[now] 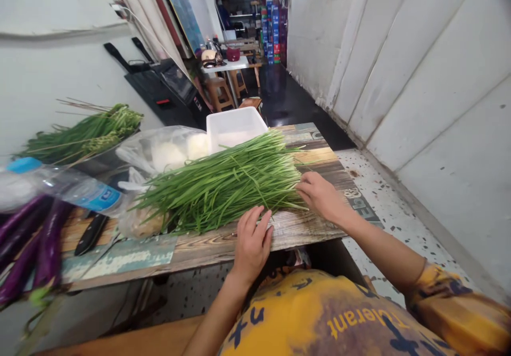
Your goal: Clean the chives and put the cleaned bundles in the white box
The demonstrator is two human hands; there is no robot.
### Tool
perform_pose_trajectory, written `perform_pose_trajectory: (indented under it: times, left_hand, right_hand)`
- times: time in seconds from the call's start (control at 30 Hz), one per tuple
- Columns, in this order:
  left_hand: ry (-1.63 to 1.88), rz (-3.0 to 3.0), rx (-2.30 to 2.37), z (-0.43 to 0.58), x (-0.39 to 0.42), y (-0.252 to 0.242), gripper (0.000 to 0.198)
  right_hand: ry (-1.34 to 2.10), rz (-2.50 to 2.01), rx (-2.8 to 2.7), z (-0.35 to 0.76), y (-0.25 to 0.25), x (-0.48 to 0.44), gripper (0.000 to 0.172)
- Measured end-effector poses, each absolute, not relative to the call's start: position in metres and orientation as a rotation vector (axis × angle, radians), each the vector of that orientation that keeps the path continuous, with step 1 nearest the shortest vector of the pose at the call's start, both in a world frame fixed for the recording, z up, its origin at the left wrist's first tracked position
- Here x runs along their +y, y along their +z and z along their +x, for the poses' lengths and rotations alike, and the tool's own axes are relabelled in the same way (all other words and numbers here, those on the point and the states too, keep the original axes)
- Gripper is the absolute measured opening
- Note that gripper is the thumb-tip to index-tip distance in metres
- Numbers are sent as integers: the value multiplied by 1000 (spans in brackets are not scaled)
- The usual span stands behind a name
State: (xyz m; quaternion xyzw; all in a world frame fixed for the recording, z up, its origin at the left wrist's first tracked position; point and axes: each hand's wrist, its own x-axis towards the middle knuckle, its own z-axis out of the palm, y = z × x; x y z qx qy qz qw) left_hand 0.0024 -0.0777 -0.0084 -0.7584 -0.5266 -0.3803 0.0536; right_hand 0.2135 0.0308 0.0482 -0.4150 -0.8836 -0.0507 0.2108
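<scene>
A large pile of garlic chives (223, 178) lies across the table, pale stem ends to the right and green leaf tips to the left. My left hand (253, 239) is open at the pile's front edge, its fingers stretched out and slightly apart near the stems. At the right end, my right hand (319, 195) has its fingers drawn together on the stem ends of the chives. What sits between those fingertips is partly hidden.
Behind the pile stand a white plastic tub (235, 124) and a clear bag (165, 146) with pale contents. To the left are a water bottle (80, 188), a black-handled knife (91, 234), purple eggplants (54, 239) and more greens (88, 132). The wooden-patterned table (211, 244) has its front edge close to my body.
</scene>
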Motion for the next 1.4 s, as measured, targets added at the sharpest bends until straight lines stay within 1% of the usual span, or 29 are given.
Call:
perform_pose_trajectory:
  times: [0.13, 0.3, 0.43, 0.5, 0.6, 0.63, 0.7, 0.77, 0.93, 1.07, 1.13, 1.23, 1.4]
  left_hand:
    - [-1168, -2304, -1528, 15, -49, 20, 37]
    - [-1206, -2425, -1452, 33, -28, 49, 26]
    - [-1323, -2542, -1390, 45, -32, 62, 19]
    - [-1384, -2602, -1385, 50, -37, 66, 18]
    - [-1504, -2601, -1631, 57, -42, 69, 18]
    - [-1542, -2591, -1760, 59, -42, 70, 17]
    - [-1580, -2610, -1978, 61, -42, 70, 17]
    - [-1600, -2682, -2105, 62, -41, 66, 17]
    - [-1775, -2729, -2432, 60, -39, 48, 18]
    - [-1969, -2683, -2469, 62, -41, 37, 17]
    - [-1903, -2691, -2429, 61, -43, 35, 16]
    - [-1688, -2676, -2320, 59, -45, 34, 16]
    - [-1412, -2666, -2163, 55, -50, 37, 19]
  right_hand:
    - [-68, -1030, -2382, 221, 57, 16, 22]
    - [177, -835, -2193, 235, 73, -7, 21]
    - [283, -847, -2046, 246, 78, -19, 19]
    - [410, -898, -1929, 248, 78, -21, 19]
    - [746, -978, -1715, 245, 73, -22, 31]
    - [862, -980, -1682, 243, 71, -21, 31]
    - [1025, -945, -1675, 237, 64, -20, 23]
    - [1093, -915, -1672, 231, 56, -17, 18]
    - [1240, -999, -1510, 225, 37, -12, 21]
    - [1298, -991, -1526, 222, 32, -11, 22]
    - [1306, -1024, -1523, 220, 30, -11, 24]
    - [1341, -1070, -1509, 218, 25, -11, 27]
    - [1415, -1021, -1481, 215, 22, -12, 24]
